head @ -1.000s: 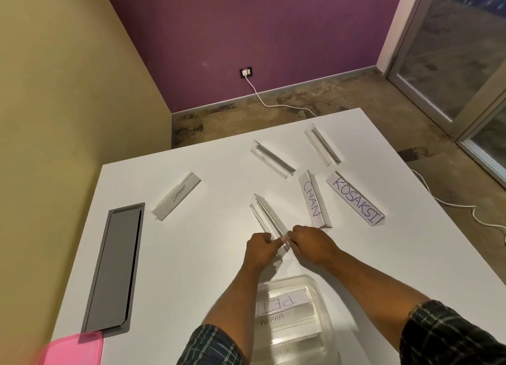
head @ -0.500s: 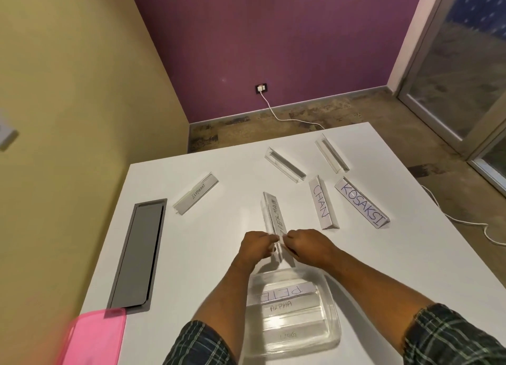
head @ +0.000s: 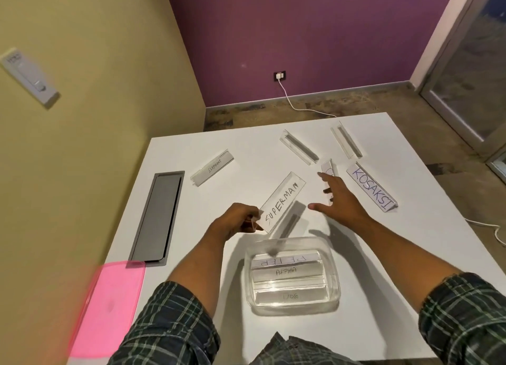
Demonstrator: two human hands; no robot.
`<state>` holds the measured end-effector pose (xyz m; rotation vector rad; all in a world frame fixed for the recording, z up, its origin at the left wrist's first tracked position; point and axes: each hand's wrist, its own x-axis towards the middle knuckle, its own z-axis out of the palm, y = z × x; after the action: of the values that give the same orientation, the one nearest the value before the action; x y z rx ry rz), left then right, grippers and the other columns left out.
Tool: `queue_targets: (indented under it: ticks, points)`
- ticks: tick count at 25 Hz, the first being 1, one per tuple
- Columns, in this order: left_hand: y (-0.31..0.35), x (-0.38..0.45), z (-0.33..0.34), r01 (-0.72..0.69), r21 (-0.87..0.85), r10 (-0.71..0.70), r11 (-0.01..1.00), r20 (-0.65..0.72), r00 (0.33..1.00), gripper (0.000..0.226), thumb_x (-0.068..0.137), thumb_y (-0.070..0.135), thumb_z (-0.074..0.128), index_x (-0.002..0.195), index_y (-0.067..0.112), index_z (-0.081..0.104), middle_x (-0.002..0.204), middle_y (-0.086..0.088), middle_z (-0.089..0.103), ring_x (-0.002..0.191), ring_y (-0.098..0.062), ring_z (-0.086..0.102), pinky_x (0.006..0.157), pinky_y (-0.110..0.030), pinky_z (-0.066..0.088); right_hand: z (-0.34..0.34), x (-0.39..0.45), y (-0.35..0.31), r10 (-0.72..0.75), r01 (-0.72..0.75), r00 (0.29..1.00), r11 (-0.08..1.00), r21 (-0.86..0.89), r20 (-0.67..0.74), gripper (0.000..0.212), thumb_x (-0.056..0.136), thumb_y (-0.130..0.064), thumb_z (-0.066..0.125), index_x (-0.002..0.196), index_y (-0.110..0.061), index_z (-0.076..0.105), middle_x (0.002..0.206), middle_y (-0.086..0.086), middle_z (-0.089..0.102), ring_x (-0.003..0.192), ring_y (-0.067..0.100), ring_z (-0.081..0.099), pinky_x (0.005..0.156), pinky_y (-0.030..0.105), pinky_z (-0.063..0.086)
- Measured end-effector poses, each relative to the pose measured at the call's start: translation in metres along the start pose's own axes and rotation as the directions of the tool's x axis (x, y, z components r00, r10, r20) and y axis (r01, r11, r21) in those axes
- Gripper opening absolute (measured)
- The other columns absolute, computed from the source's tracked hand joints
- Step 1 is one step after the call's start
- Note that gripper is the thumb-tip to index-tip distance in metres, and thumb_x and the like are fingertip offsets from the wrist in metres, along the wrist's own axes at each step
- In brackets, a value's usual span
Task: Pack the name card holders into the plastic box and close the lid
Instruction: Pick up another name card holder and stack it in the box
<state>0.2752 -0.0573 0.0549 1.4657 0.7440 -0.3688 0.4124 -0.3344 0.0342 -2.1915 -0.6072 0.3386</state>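
The left hand (head: 237,220) pinches the near end of the SUPERMAN holder (head: 282,202) between thumb and fingers. This holder is lifted above the table (head: 191,255), its written face turned toward the camera, and its far end points away and to the right. Its shadow falls on the table just beside it, at the right.

The right hand (head: 339,200) is open, with the fingers spread, and it holds nothing. It is stretched forward over the table, to the right of the SUPERMAN holder and apart from it. Its fingertips reach the partly hidden holder (head: 328,168), of which only the far end shows; I cannot tell if they touch it. Just to the right of this hand lies the KOSAKSI holder (head: 371,189) on the table.

Farther away lie two clear holders, one (head: 299,151) in the middle and one (head: 346,143) more to the right. The ELEPHANT holder (head: 212,167) lies to the far left of the left hand, near the grey cable cover (head: 156,216).

Near the person, below both hands, stands the clear plastic box (head: 332,279), open. Inside it lie three holders side by side: PETER, ALPHA and DOG. The pink lid (head: 109,304) lies at the near left edge of the table, well apart from the box.
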Motion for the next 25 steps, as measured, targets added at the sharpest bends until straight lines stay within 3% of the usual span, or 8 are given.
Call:
queue_targets:
  ticks: [4, 10, 12, 16, 19, 21, 23, 25]
  points:
    - [-0.010, -0.007, -0.007, 0.048, 0.058, -0.054, 0.997, 0.106, 0.993, 0.016, 0.092, 0.002, 0.050, 0.100, -0.005, 0.062, 0.063, -0.002, 0.061, 0.059, -0.023, 0.050, 0.067, -0.030, 0.049, -0.006, -0.010, 0.004, -0.039, 0.023, 0.985, 0.995, 0.094, 0.170, 0.112, 0.059, -0.052, 0.094, 0.146, -0.062, 0.024, 0.142, -0.024, 0.043, 0.111, 0.002, 0.060, 0.085, 0.025, 0.052]
    - [-0.024, -0.015, -0.006, 0.097, 0.167, -0.129, 0.981, 0.197, 0.972, 0.022, 0.090, 0.000, 0.048, 0.095, -0.004, 0.069, 0.105, -0.022, 0.056, 0.097, -0.033, 0.053, 0.087, -0.039, 0.051, -0.003, -0.026, 0.005, -0.096, 0.085, 0.951, 0.995, 0.049, 0.294, 0.089, 0.050, -0.058, 0.095, 0.129, -0.055, 0.055, 0.117, -0.025, 0.064, 0.096, 0.012, 0.061, 0.079, 0.018, 0.053]
    - [-0.026, -0.017, -0.005, 0.103, 0.195, -0.147, 0.975, 0.226, 0.963, 0.024, 0.090, -0.001, 0.048, 0.101, -0.007, 0.069, 0.105, -0.021, 0.055, 0.097, -0.033, 0.052, 0.084, -0.036, 0.053, -0.002, -0.030, 0.004, -0.086, 0.104, 0.926, 0.994, -0.029, 0.369, 0.084, 0.050, -0.061, 0.093, 0.126, -0.049, 0.060, 0.113, -0.026, 0.064, 0.095, 0.005, 0.061, 0.079, 0.016, 0.050]
    - [-0.030, -0.023, 0.001, 0.129, 0.243, -0.198, 0.961, 0.287, 0.937, 0.035, 0.090, -0.005, 0.045, 0.074, 0.002, 0.075, 0.100, -0.018, 0.064, 0.090, -0.030, 0.061, 0.086, -0.038, 0.056, 0.001, -0.038, -0.001, -0.068, 0.178, 0.884, 0.964, -0.197, 0.463, 0.083, 0.051, -0.070, 0.086, 0.124, -0.040, 0.062, 0.112, -0.023, 0.065, 0.093, -0.002, 0.060, 0.082, 0.021, 0.050]
    - [-0.036, -0.026, 0.007, 0.134, 0.369, -0.248, 0.920, 0.283, 0.926, 0.027, 0.086, -0.006, 0.050, 0.095, -0.006, 0.075, 0.096, -0.017, 0.066, 0.094, -0.029, 0.059, 0.099, -0.043, 0.051, 0.002, -0.046, -0.004, -0.070, 0.254, 0.864, 0.916, -0.312, 0.498, 0.073, 0.054, -0.068, 0.085, 0.117, -0.039, 0.063, 0.110, -0.025, 0.065, 0.089, -0.008, 0.058, 0.078, 0.020, 0.048]
    - [-0.038, -0.028, 0.011, 0.108, 0.481, -0.260, 0.870, 0.262, 0.930, 0.034, 0.083, -0.006, 0.054, 0.113, -0.008, 0.071, 0.079, -0.008, 0.064, 0.081, -0.022, 0.056, 0.083, -0.033, 0.054, 0.003, -0.053, -0.005, -0.071, 0.287, 0.859, 0.888, -0.360, 0.508, 0.068, 0.055, -0.067, 0.083, 0.112, -0.038, 0.061, 0.106, -0.027, 0.063, 0.092, -0.001, 0.058, 0.079, 0.025, 0.049]
    - [-0.039, -0.031, 0.017, 0.065, 0.575, -0.263, 0.815, 0.267, 0.927, 0.033, 0.081, -0.007, 0.056, 0.108, -0.001, 0.074, 0.068, -0.002, 0.059, 0.070, -0.015, 0.051, 0.072, -0.026, 0.050, 0.005, -0.060, -0.006, -0.074, 0.314, 0.851, 0.865, -0.390, 0.520, 0.067, 0.055, -0.070, 0.079, 0.109, -0.036, 0.059, 0.102, -0.027, 0.059, 0.093, 0.004, 0.057, 0.078, 0.027, 0.047]
    - [-0.040, -0.032, 0.024, 0.016, 0.667, -0.266, 0.745, 0.275, 0.924, 0.032, 0.081, -0.007, 0.054, 0.098, 0.009, 0.076, 0.078, -0.004, 0.063, 0.076, -0.016, 0.056, 0.079, -0.031, 0.052, 0.010, -0.067, -0.004, -0.094, 0.348, 0.843, 0.846, -0.405, 0.530, 0.066, 0.056, -0.071, 0.077, 0.107, -0.035, 0.058, 0.100, -0.025, 0.059, 0.089, 0.005, 0.054, 0.074, 0.028, 0.045]
